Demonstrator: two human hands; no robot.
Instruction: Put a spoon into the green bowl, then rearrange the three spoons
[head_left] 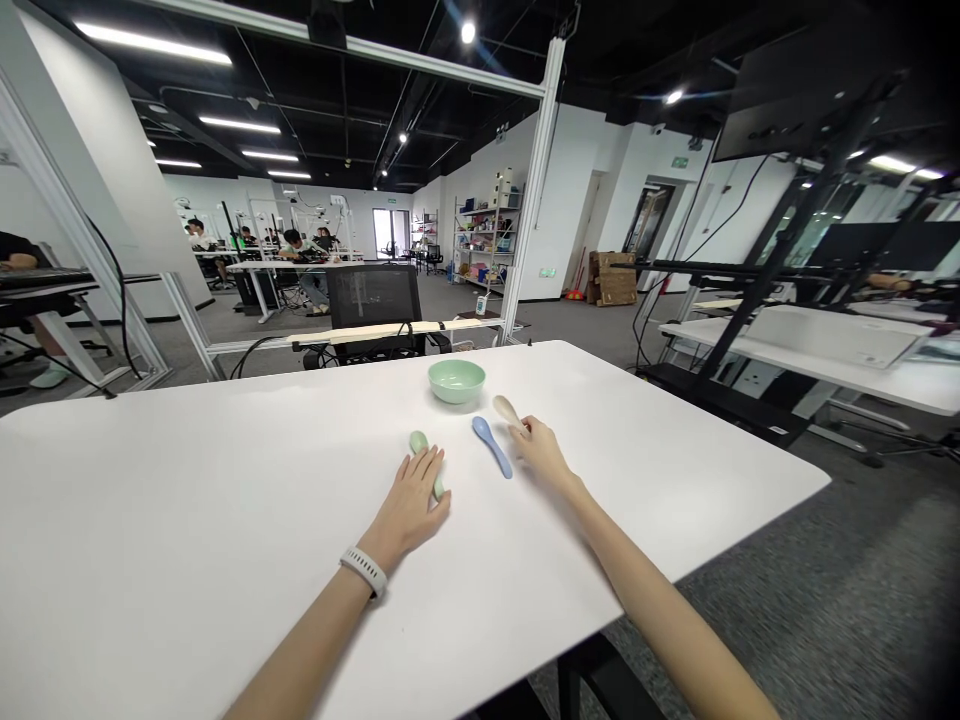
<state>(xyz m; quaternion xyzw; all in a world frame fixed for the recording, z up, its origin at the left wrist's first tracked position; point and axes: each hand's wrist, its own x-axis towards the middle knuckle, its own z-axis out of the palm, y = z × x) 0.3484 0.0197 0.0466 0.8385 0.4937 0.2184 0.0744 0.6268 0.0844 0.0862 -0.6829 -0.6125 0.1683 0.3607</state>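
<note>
My right hand (546, 456) grips the handle of a beige spoon (507, 409), its bowl end pointing away from me and to the left. Over a light green spoon (418, 440) lies my left hand (409, 502), fingers stretched out and thumb apart, hiding the middle of the handle. Whether its palm presses on the spoon cannot be told. Between both hands a blue spoon (492, 447) rests on the white table (225, 500), touched by neither. Just beyond the spoons stands a pale green bowl (457, 390), upright.
An aluminium frame (531, 190) rises behind the table's far edge, with a black mesh chair (375, 297) beyond it. To the right are a black stand (765, 240) and another white desk (847, 360). People sit at desks in the background.
</note>
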